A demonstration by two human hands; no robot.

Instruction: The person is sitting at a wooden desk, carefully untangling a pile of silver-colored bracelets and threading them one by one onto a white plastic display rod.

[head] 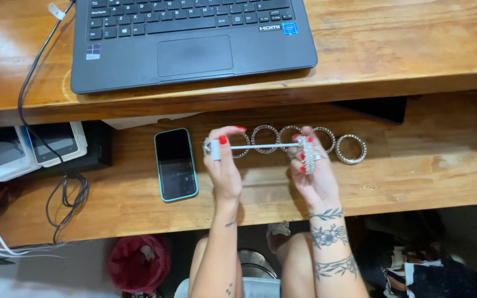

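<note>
My left hand (pixel 223 165) pinches one end of a thin white rod (pixel 260 146) held level above the lower wooden shelf (pixel 415 171). At the rod's other end, my right hand (pixel 311 171) grips a stack of sparkling silver bangles (pixel 306 154) threaded on it. Behind my hands, several more glittering bangles (pixel 351 149) lie flat in a row on the shelf. Both hands have red nails; the right forearm is tattooed.
A dark phone with a teal case (pixel 175 164) lies left of my hands. A grey laptop (pixel 189 41) sits on the upper desk. White devices (pixel 28 146) and black cables (pixel 67 193) crowd the left. A red bin (pixel 139 262) stands below.
</note>
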